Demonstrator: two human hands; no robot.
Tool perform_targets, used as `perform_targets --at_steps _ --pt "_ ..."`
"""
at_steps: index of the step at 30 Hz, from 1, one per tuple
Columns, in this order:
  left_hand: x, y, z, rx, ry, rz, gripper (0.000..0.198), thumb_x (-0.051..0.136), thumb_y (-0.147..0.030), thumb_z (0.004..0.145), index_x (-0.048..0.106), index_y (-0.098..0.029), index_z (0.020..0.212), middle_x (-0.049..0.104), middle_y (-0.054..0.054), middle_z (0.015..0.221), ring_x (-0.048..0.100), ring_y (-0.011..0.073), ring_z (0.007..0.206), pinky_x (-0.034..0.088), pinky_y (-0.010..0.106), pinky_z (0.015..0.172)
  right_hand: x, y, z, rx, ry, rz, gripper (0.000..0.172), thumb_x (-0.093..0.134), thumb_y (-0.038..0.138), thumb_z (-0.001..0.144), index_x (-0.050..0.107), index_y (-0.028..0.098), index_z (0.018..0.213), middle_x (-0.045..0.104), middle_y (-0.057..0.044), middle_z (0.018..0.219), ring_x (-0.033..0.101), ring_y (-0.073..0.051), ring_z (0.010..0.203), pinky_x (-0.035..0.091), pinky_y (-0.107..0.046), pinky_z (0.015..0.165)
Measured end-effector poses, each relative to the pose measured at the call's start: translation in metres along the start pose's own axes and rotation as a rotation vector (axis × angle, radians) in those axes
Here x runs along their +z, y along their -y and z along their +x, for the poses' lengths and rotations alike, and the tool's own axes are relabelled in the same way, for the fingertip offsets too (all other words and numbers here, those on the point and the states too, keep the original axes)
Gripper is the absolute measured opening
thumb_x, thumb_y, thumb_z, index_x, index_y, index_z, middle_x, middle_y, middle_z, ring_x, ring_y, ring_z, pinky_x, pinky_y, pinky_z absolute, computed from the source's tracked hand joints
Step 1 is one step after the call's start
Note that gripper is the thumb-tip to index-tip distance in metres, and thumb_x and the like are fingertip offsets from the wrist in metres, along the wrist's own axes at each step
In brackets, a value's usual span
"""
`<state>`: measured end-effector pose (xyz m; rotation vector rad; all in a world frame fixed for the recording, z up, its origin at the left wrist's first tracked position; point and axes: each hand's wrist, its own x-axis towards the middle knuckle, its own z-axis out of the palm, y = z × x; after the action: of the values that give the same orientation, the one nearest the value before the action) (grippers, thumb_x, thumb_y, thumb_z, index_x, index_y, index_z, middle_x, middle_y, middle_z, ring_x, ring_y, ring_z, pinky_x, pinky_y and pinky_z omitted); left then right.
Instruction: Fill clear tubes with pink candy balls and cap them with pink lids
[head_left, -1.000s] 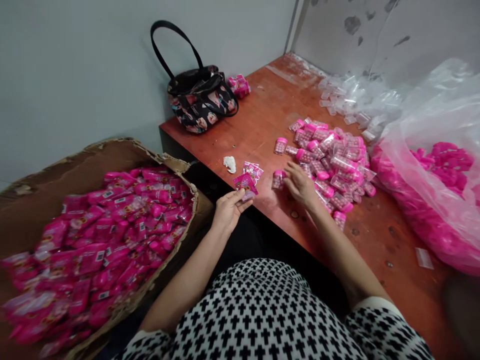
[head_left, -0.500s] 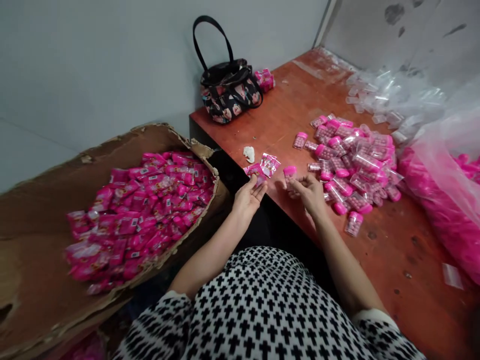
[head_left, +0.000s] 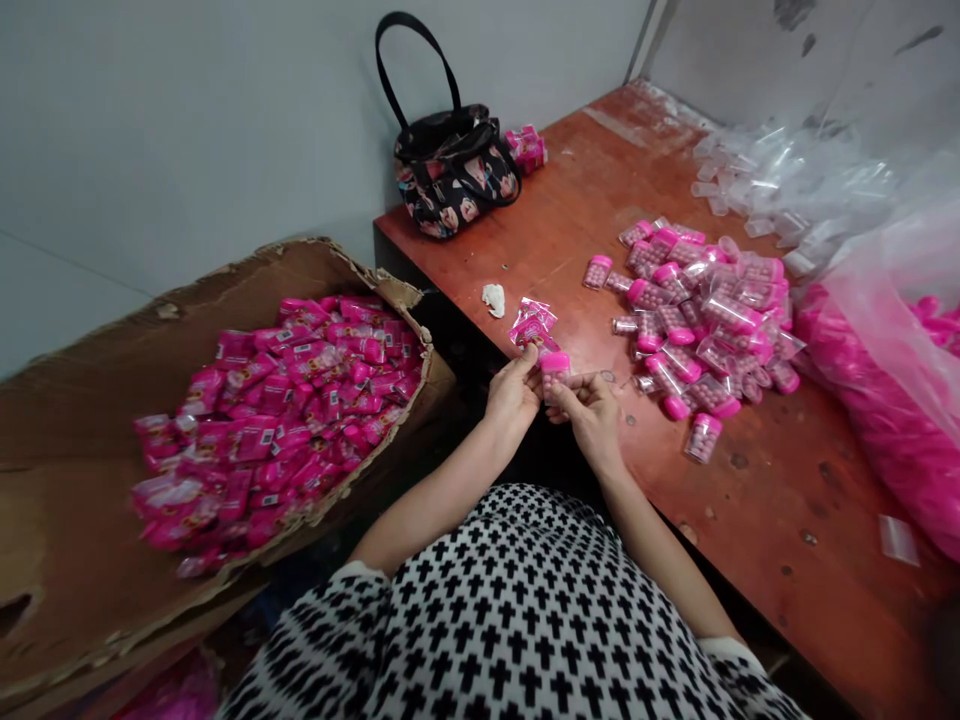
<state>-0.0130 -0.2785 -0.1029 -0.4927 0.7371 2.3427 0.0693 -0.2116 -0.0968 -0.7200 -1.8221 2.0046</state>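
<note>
In front of my body, close to the table's edge, my right hand (head_left: 596, 415) grips a small clear jar (head_left: 556, 370) with a pink cap and pink beads inside. My left hand (head_left: 514, 395) is beside it, thumb and fingers closed on a pink printed plastic sleeve (head_left: 541, 345), partly hidden behind the jar. Other printed sleeves (head_left: 534, 312) lie flat on the table just beyond. Farther right is a heap of similar bead-filled jars (head_left: 705, 310), some lying on their sides.
A torn cardboard box (head_left: 67, 480) on the left holds many pink wrapped jars (head_left: 277, 420). A floral handbag (head_left: 454, 175) stands on the red table (head_left: 750, 540). Clear empty tubes (head_left: 795, 190) and a bag of pink caps (head_left: 877, 400) lie right. A white scrap (head_left: 493, 299) is nearby.
My right hand has brought the jar left, away from the heap, up against my left hand. My left hand has shifted slightly right, and the two hands now meet.
</note>
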Motion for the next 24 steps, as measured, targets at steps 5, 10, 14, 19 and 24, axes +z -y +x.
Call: perform_targets --at_steps 5,10,14,19,24 --pt "0.000 0.004 -0.004 0.078 0.054 0.131 0.029 0.080 -0.029 0.061 0.058 -0.012 0.070 0.058 -0.002 0.057 0.053 0.0072 0.048 0.040 0.020 0.049 -0.005 -0.003 0.003 0.031 0.029 0.029 0.030 0.072 0.037 0.070 0.051 0.018 0.079 0.065 0.003 0.063 0.060 -0.009 0.046 0.049 -0.019 0.042" --pt "-0.001 0.000 -0.006 0.105 0.150 0.270 0.036 0.082 -0.032 0.055 0.059 -0.011 0.072 0.060 0.000 0.059 0.055 0.0086 0.049 0.041 0.020 0.049 -0.010 -0.009 0.006 0.017 0.074 0.065 0.029 0.071 0.037 0.070 0.051 0.018 0.081 0.068 0.001 0.068 0.062 -0.010 0.048 0.050 -0.020 0.043" --pt "0.000 -0.001 -0.005 0.091 0.183 0.336 0.035 0.083 -0.030 0.052 0.061 -0.011 0.071 0.061 0.000 0.059 0.052 0.0071 0.048 0.041 0.020 0.050 -0.010 -0.014 0.004 -0.052 0.045 0.046 0.028 0.071 0.036 0.071 0.052 0.019 0.081 0.068 0.002 0.069 0.063 -0.010 0.052 0.052 -0.020 0.046" --pt "-0.002 0.000 -0.004 0.043 0.206 0.444 0.032 0.081 -0.033 0.054 0.063 -0.009 0.062 0.061 0.002 0.057 0.052 0.0072 0.049 0.041 0.020 0.051 -0.011 -0.015 0.004 -0.048 0.025 0.116 0.027 0.072 0.035 0.071 0.052 0.019 0.080 0.068 0.002 0.067 0.062 -0.010 0.049 0.051 -0.020 0.045" --pt "-0.001 0.005 -0.009 0.052 0.231 0.549 0.028 0.079 -0.033 0.057 0.066 -0.008 0.061 0.058 0.001 0.053 0.050 0.0082 0.045 0.040 0.022 0.045 -0.013 -0.015 0.009 0.038 0.010 0.253 0.028 0.073 0.035 0.069 0.052 0.019 0.080 0.066 0.004 0.062 0.059 -0.009 0.044 0.049 -0.018 0.041"
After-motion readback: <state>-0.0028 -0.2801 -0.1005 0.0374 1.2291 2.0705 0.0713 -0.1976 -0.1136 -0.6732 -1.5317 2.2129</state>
